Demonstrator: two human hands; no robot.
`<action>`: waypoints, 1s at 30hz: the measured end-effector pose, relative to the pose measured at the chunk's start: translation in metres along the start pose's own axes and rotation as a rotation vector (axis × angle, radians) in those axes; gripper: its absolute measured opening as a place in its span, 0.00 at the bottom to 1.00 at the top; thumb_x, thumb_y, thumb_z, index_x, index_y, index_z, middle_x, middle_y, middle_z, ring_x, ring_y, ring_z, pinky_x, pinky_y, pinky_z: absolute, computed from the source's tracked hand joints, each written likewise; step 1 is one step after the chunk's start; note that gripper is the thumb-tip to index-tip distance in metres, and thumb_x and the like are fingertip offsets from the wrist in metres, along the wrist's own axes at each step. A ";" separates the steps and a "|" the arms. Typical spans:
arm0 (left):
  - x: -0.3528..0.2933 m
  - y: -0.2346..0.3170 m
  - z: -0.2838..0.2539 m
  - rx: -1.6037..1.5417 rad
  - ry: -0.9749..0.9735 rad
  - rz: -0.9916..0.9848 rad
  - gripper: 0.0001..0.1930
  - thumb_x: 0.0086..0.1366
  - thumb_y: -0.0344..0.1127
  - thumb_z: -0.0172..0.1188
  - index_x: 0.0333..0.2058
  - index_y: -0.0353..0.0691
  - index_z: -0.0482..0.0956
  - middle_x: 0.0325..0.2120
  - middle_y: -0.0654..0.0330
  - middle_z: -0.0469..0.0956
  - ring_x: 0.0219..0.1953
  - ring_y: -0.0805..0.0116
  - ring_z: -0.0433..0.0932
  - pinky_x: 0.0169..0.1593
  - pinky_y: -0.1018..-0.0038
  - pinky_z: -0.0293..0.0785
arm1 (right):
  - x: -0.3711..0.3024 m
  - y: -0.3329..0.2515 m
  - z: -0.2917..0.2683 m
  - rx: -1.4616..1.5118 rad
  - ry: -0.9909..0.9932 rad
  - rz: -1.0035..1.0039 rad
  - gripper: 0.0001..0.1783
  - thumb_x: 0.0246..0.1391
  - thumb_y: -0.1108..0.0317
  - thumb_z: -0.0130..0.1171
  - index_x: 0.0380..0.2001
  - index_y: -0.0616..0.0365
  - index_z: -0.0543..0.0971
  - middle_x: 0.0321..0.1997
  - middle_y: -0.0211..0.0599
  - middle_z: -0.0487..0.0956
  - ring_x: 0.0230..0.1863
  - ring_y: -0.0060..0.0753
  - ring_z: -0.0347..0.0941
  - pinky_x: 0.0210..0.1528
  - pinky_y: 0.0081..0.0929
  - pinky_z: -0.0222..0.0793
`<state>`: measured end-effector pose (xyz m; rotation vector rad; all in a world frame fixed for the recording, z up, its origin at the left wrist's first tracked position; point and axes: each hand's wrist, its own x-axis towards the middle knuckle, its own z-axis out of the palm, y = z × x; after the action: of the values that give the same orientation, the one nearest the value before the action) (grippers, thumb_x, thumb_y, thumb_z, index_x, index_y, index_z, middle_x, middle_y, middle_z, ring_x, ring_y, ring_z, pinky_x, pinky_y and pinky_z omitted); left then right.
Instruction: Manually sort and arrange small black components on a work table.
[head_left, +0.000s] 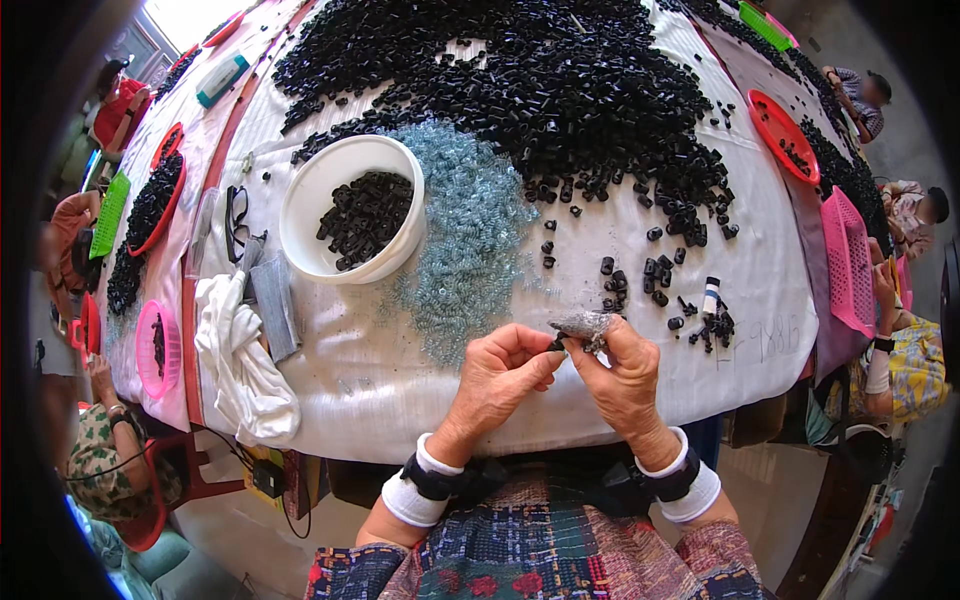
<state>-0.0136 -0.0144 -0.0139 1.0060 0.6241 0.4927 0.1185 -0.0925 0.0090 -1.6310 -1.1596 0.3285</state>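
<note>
Close together over the table's near edge, both of my hands are at work. My left hand (507, 378) pinches a small black part (557, 343) between thumb and fingertips. Closed around a crumpled silvery bundle (583, 325) is my right hand (622, 378); whether the bundle is foil, plastic or metal I cannot make out. The fingertips of the two hands almost meet at the black part. Just beyond them lie loose black cylindrical pieces (658, 270) and a pile of thin clear-blue springs (455, 220). Small black stemmed parts (716, 328) lie to the right, beside a small white bottle (711, 295).
A white bowl (300, 225) of black parts stands left of the springs. A huge heap of black pieces (520, 80) covers the far table. White cloth (235, 360) and eyeglasses (237, 222) lie left. A pink basket (846, 260) stands right. Other people sit along both sides.
</note>
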 end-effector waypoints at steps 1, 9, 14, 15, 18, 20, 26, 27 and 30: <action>0.000 -0.001 0.000 0.010 -0.004 0.006 0.10 0.57 0.31 0.63 0.35 0.34 0.75 0.24 0.64 0.77 0.25 0.81 0.74 0.29 0.84 0.72 | 0.000 0.000 -0.002 -0.014 -0.026 -0.014 0.10 0.41 0.79 0.62 0.31 0.59 0.78 0.26 0.37 0.77 0.24 0.32 0.74 0.25 0.23 0.67; 0.001 -0.004 0.001 0.018 0.025 0.006 0.08 0.57 0.27 0.62 0.35 0.33 0.75 0.26 0.63 0.77 0.25 0.80 0.74 0.30 0.84 0.72 | -0.003 0.003 0.000 0.025 -0.014 0.064 0.10 0.39 0.82 0.61 0.30 0.61 0.78 0.24 0.40 0.75 0.24 0.36 0.72 0.26 0.25 0.67; 0.000 -0.004 0.001 0.035 0.026 0.020 0.08 0.57 0.27 0.62 0.35 0.32 0.75 0.26 0.63 0.78 0.26 0.80 0.74 0.31 0.84 0.72 | -0.005 0.002 -0.002 -0.069 -0.022 -0.076 0.12 0.38 0.83 0.60 0.31 0.62 0.77 0.25 0.39 0.74 0.24 0.38 0.72 0.27 0.26 0.67; 0.000 -0.005 0.000 0.044 0.018 0.020 0.08 0.57 0.28 0.62 0.35 0.33 0.75 0.26 0.63 0.78 0.26 0.80 0.74 0.31 0.84 0.72 | -0.006 0.004 -0.004 -0.081 -0.058 -0.091 0.13 0.37 0.84 0.59 0.32 0.63 0.77 0.26 0.40 0.74 0.26 0.39 0.72 0.28 0.27 0.68; 0.001 -0.007 -0.002 0.048 -0.008 0.030 0.07 0.57 0.27 0.62 0.34 0.33 0.75 0.25 0.63 0.77 0.25 0.80 0.74 0.30 0.84 0.71 | -0.003 0.007 -0.004 -0.099 -0.121 -0.191 0.16 0.35 0.85 0.57 0.33 0.63 0.77 0.27 0.41 0.74 0.28 0.40 0.72 0.29 0.29 0.69; 0.001 -0.007 -0.003 0.045 -0.026 0.041 0.06 0.57 0.27 0.61 0.33 0.33 0.75 0.23 0.64 0.77 0.24 0.81 0.73 0.28 0.84 0.70 | -0.001 0.004 -0.003 -0.104 -0.146 -0.275 0.17 0.35 0.85 0.57 0.33 0.64 0.77 0.28 0.42 0.74 0.29 0.41 0.72 0.30 0.30 0.69; 0.001 0.001 -0.001 0.017 -0.012 0.014 0.07 0.57 0.28 0.62 0.34 0.32 0.76 0.24 0.64 0.77 0.24 0.80 0.73 0.28 0.84 0.71 | 0.001 0.003 -0.003 -0.106 -0.108 -0.266 0.16 0.35 0.85 0.57 0.34 0.64 0.76 0.28 0.42 0.73 0.28 0.42 0.71 0.29 0.30 0.69; 0.000 0.001 0.000 0.014 0.000 0.012 0.08 0.57 0.28 0.62 0.35 0.32 0.77 0.24 0.63 0.77 0.23 0.80 0.73 0.28 0.84 0.71 | 0.000 0.003 -0.004 -0.091 -0.113 -0.218 0.16 0.36 0.85 0.57 0.34 0.64 0.76 0.28 0.42 0.73 0.28 0.42 0.71 0.29 0.30 0.69; 0.000 -0.002 -0.001 -0.004 0.016 0.018 0.09 0.57 0.29 0.62 0.36 0.32 0.77 0.25 0.63 0.78 0.23 0.80 0.74 0.28 0.83 0.71 | 0.000 0.003 -0.003 -0.075 -0.110 -0.198 0.16 0.36 0.85 0.57 0.34 0.64 0.76 0.27 0.42 0.73 0.28 0.42 0.71 0.29 0.31 0.69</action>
<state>-0.0143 -0.0148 -0.0161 1.0060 0.6286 0.5182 0.1221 -0.0936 0.0076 -1.5624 -1.4200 0.2528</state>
